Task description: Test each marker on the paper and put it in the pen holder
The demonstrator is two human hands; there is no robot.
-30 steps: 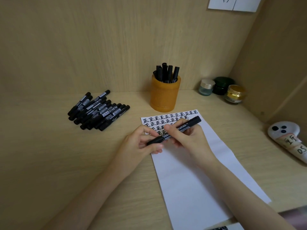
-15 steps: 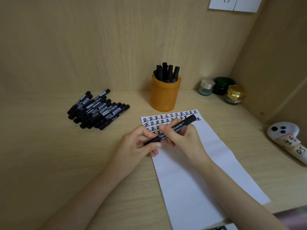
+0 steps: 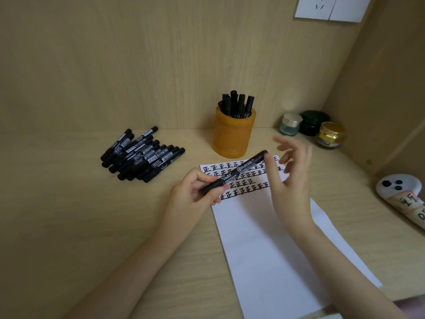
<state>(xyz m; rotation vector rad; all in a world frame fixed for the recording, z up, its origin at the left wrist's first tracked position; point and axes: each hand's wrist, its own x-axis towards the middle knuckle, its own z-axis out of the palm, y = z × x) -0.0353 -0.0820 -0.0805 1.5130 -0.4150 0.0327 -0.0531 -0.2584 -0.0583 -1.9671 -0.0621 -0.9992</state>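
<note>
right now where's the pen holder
In the head view the pen holder stands near the back wall, beyond the paper's top edge, marker pile to its left, jars to its right.

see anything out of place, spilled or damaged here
Nothing is spilled or damaged. The paper lies at a slant, and the loose markers sit in an untidy heap, some overlapping. The left hand grips one marker by its end; the right hand is open beside it.
</note>
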